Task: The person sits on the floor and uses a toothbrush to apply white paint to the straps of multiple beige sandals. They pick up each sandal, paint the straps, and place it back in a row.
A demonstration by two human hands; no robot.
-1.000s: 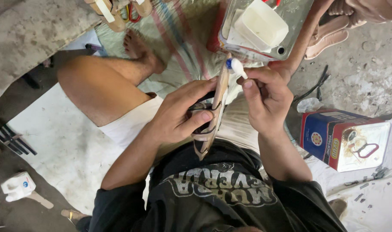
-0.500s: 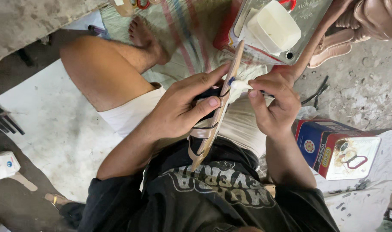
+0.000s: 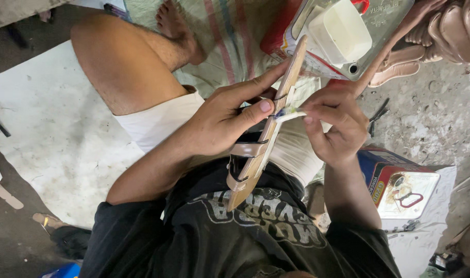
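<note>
The person wears a black short-sleeved T-shirt [image 3: 245, 242] with a large grey printed design across the chest, its letters worn and cracked. Below it are pale cream shorts [image 3: 158, 121] ending at the knee. Both arms are bare from the sleeve down, with no watch, ring or glove on the left hand [image 3: 222, 121] or the right hand [image 3: 335, 128]. The 1 foot [image 3: 176, 25] in view is bare, with no shoe or sock.
</note>
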